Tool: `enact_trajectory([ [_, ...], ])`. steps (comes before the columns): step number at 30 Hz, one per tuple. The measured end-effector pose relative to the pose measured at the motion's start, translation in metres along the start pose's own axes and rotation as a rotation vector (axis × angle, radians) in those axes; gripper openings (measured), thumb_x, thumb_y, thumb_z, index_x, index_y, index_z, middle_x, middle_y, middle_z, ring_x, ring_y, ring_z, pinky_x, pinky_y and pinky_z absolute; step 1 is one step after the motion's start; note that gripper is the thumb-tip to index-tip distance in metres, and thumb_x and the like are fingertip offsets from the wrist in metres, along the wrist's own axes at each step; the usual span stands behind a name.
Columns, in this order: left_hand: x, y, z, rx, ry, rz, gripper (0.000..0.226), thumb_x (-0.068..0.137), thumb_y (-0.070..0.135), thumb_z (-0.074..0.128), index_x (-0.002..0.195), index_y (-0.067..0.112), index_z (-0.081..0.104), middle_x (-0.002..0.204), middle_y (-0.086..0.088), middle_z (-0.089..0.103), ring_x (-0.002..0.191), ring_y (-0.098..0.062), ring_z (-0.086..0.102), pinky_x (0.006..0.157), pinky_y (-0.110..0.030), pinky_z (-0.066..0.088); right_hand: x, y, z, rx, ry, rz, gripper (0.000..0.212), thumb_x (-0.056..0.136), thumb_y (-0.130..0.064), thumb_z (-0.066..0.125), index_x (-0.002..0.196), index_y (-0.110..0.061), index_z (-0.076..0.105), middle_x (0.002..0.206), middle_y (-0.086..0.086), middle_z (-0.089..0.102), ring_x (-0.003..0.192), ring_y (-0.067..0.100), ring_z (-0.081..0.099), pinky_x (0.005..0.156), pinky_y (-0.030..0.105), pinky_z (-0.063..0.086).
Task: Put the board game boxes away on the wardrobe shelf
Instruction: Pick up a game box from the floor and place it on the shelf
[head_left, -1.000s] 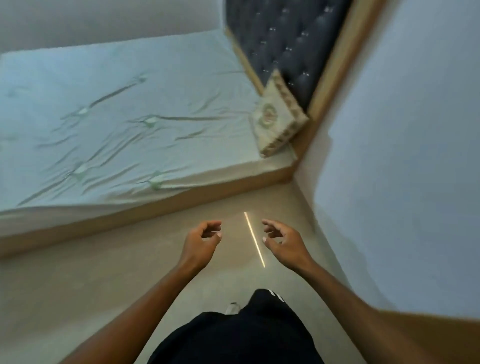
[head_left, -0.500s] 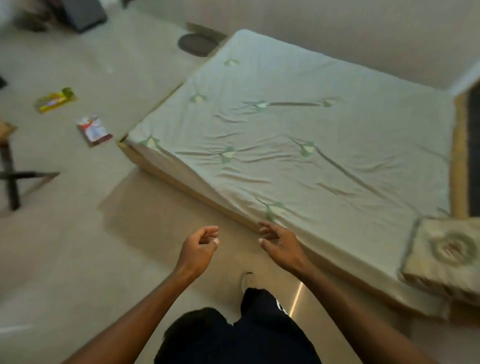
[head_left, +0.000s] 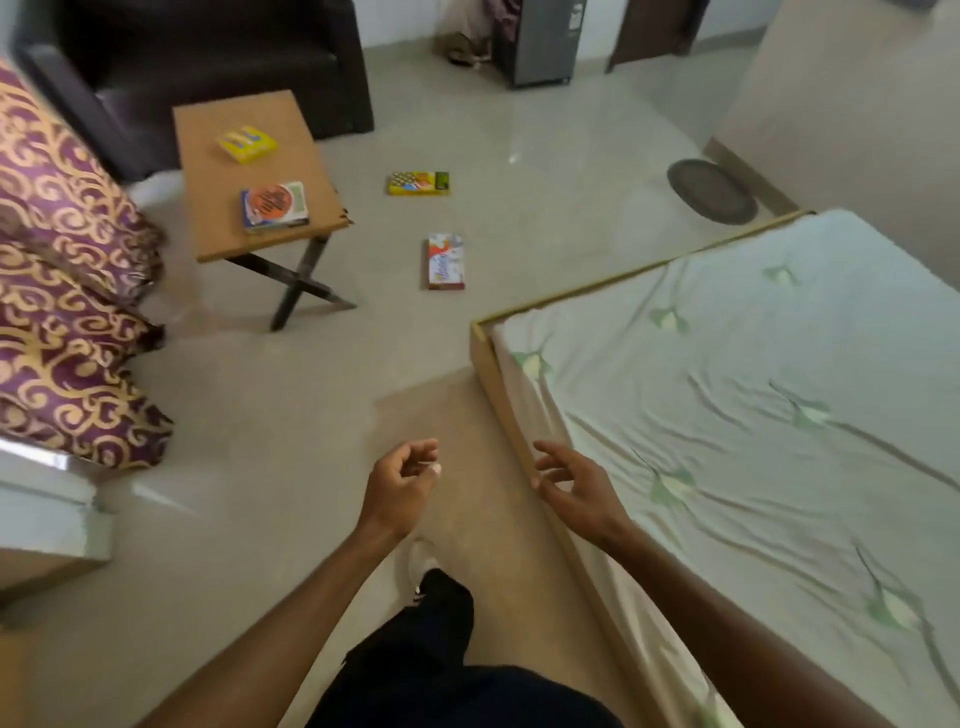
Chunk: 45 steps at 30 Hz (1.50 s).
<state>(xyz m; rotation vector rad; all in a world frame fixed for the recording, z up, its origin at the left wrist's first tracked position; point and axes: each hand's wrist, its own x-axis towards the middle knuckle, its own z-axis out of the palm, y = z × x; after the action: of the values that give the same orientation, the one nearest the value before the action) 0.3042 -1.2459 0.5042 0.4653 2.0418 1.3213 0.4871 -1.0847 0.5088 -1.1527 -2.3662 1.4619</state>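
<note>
both hands are held out in front of the body above the pale floor, and both are empty. the left hand has its fingers curled loosely inward toward the palm, the grip half closed on nothing. the right hand is more spread, fingers apart and slightly bent, its grip also touching nothing; it hangs just over the wooden edge of the bed, which fills the right side under a light green sheet.

the board game boxes lie well ahead of the hands. two sit on the small wooden desk with crossed dark legs at upper left: a yellow box toward the far end and a box with an orange circle near the front right corner, the two apart from each other. two more lie flat on the floor to the right of the desk: a yellow and green box farther away, and a white and red box nearer, between the desk and the corner of the bed. these two are also apart.

a dark armchair stands behind the desk, and purple and gold patterned fabric runs along the left edge. a dark round mat lies on the floor past the bed. dark trousers and one light shoe show at the bottom.
</note>
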Motion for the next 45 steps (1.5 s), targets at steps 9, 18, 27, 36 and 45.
enact_trajectory([
  [9,0.211,0.077,-0.090,-0.031,0.126,0.005,0.027,0.085,0.006,0.062,0.108,0.020,0.067,0.102,0.005,0.070,0.086,-0.010,0.064,0.076,-0.017,0.049,0.242,-0.120,0.026,0.044,-0.056,-0.079,0.046,0.085,-0.018,0.066,0.129,-0.026,0.056,0.106,-0.005,0.065,0.090,0.005,0.063,0.074,0.013,0.050],
  [18,0.465,0.136,-0.115,-0.010,0.119,-0.009,0.030,0.085,0.002,0.061,0.109,0.019,0.066,0.103,0.003,0.069,0.091,-0.011,0.064,0.079,-0.015,0.049,0.510,-0.174,0.029,0.125,-0.070,-0.066,0.046,0.085,-0.018,0.068,0.128,-0.029,0.056,0.106,-0.005,0.065,0.091,0.008,0.065,0.071,0.014,0.050],
  [27,0.698,0.203,-0.119,0.036,0.059,-0.071,0.029,0.083,0.003,0.061,0.106,0.020,0.067,0.103,0.003,0.070,0.093,-0.011,0.065,0.077,-0.012,0.047,0.747,-0.221,-0.004,0.074,-0.108,0.033,0.047,0.085,-0.017,0.066,0.131,-0.023,0.055,0.108,0.001,0.066,0.088,0.012,0.066,0.069,0.017,0.051],
  [36,0.965,0.199,-0.085,0.131,-0.058,-0.194,0.034,0.084,0.005,0.057,0.115,0.016,0.065,0.105,0.005,0.067,0.095,-0.005,0.062,0.082,-0.015,0.049,0.992,-0.185,0.001,-0.008,-0.116,0.208,0.048,0.086,-0.015,0.066,0.132,-0.023,0.055,0.106,-0.001,0.065,0.086,0.011,0.065,0.070,0.013,0.047],
  [45,1.205,0.066,-0.002,0.332,-0.267,-0.465,0.034,0.081,0.013,0.058,0.113,0.021,0.064,0.108,0.005,0.067,0.098,-0.012,0.063,0.093,-0.032,0.052,1.227,-0.019,0.088,-0.014,-0.151,0.524,0.047,0.083,-0.017,0.066,0.128,-0.027,0.058,0.113,0.006,0.066,0.089,0.021,0.067,0.084,0.027,0.050],
])
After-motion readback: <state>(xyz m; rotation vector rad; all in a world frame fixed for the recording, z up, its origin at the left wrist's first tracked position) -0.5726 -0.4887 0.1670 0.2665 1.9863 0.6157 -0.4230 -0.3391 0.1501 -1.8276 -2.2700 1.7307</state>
